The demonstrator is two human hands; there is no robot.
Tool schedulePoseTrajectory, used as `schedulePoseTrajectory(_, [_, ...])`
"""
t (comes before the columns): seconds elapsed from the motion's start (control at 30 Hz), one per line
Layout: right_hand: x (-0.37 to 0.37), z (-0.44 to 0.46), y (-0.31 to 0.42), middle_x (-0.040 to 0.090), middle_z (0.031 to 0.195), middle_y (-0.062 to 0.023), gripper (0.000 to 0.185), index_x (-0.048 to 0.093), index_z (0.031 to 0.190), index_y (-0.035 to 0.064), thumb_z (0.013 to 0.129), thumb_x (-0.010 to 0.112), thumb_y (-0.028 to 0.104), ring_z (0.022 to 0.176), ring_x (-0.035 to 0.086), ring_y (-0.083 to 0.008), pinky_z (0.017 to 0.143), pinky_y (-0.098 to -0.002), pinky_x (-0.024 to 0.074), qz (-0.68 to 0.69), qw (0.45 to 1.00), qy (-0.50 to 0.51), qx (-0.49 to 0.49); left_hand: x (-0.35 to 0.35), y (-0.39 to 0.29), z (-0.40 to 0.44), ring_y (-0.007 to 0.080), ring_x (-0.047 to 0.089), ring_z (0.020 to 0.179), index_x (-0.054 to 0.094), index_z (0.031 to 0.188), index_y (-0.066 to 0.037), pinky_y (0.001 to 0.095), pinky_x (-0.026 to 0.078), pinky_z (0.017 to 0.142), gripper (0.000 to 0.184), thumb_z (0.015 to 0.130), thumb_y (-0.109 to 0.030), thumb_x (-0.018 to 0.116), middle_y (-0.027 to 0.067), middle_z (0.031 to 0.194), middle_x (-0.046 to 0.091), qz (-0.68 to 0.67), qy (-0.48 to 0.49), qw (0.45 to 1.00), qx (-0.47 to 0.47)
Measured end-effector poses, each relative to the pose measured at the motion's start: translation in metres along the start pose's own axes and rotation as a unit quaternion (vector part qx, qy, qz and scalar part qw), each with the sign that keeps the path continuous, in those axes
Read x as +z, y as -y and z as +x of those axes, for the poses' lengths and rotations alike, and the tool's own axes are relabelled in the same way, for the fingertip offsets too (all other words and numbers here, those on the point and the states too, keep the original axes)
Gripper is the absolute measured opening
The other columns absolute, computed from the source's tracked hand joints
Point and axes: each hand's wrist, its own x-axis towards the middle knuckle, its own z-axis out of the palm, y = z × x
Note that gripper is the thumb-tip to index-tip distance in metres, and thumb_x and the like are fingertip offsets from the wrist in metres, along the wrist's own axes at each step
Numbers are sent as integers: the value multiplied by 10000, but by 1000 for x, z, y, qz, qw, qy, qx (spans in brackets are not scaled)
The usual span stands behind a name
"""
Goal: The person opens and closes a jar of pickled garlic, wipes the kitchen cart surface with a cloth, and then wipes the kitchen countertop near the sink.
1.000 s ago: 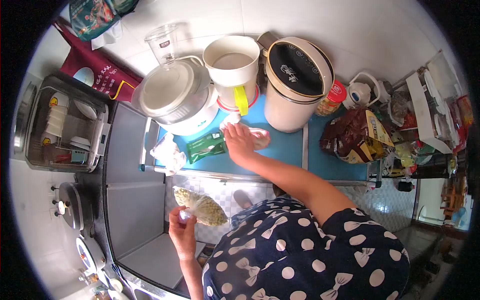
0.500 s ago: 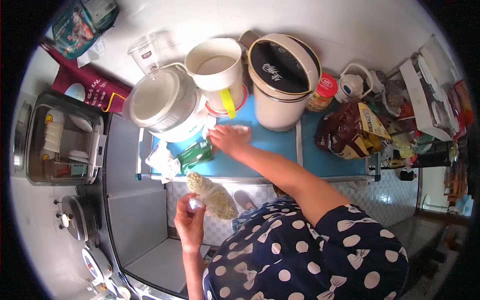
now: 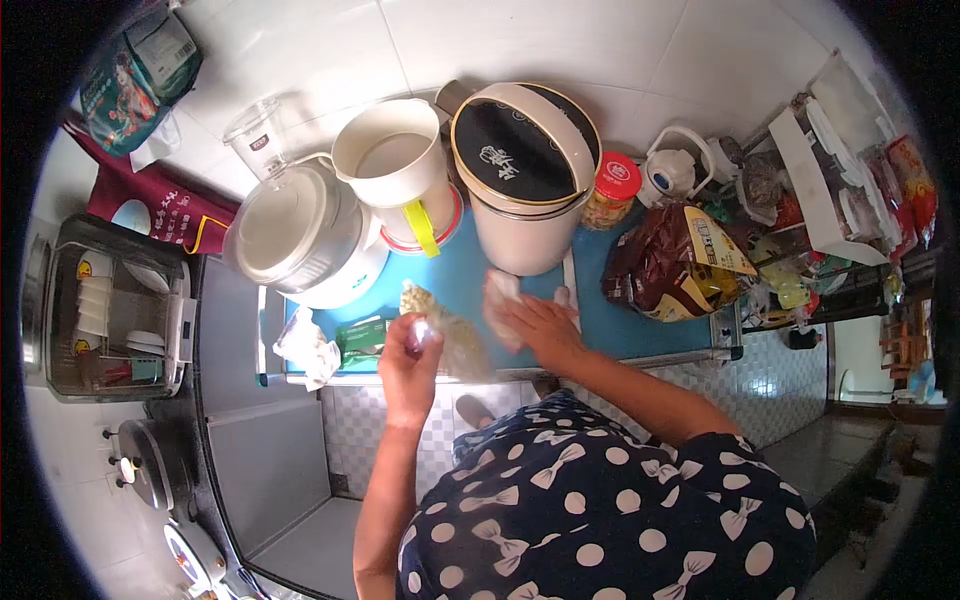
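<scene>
My left hand grips the gathered neck of a clear plastic bag of small pale green-yellow pieces. It hangs in the air over the table's front edge, and something shiny shows between the fingers. My right hand presses a pale pinkish cloth against the blue tabletop, fingers stretched over it. The cloth lies in front of a tall cream bucket with a black lid. Left of the bag are a green packet and a crumpled white plastic bag.
Along the wall stand a cream pitcher, a white appliance with a clear lid, a red-lidded jar and a white kettle. A brown packaged bag sits at right. A covered dish box is at left.
My right hand has slid the cloth rightward across the tabletop. My left hand has lifted the bag up and to the right, closer to the table. The camera view has shifted slightly.
</scene>
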Motion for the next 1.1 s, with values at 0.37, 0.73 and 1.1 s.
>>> schedulePoseTrajectory(0.37, [-32, -62, 12, 625, 1132, -132, 355, 663, 1058, 23, 721, 575, -49, 1049, 546, -326, 919, -420, 423, 151, 976, 81, 135, 70, 36, 34, 173, 591, 973, 428, 1357, -102, 281, 522, 777, 663, 766, -47, 724, 133, 1206, 549, -74, 80, 994, 8])
schedulePoseTrajectory(0.73, [-56, -9, 62, 650, 1119, -139, 315, 652, 1089, 6, 781, 587, 18, 1071, 577, -300, 947, -391, 430, 337, 926, 146, 85, -133, 82, 10, 387, 106, 1435, 280, 1472, -313, 658, 171, 1075, 960, 676, -319, 818, 166, 1566, 92, 530, -111, 838, -75])
schedulePoseTrajectory(1.1, [-45, 52, 123, 628, 1139, -155, 300, 628, 1130, -1, 836, 567, 2, 1061, 590, -249, 912, -341, 454, 366, 922, 86, 90, -193, 131, 22, 396, 373, 1268, 387, 1411, -262, 464, 385, 1038, 828, 676, -1, 667, 155, 1483, 292, 439, -98, 890, 73])
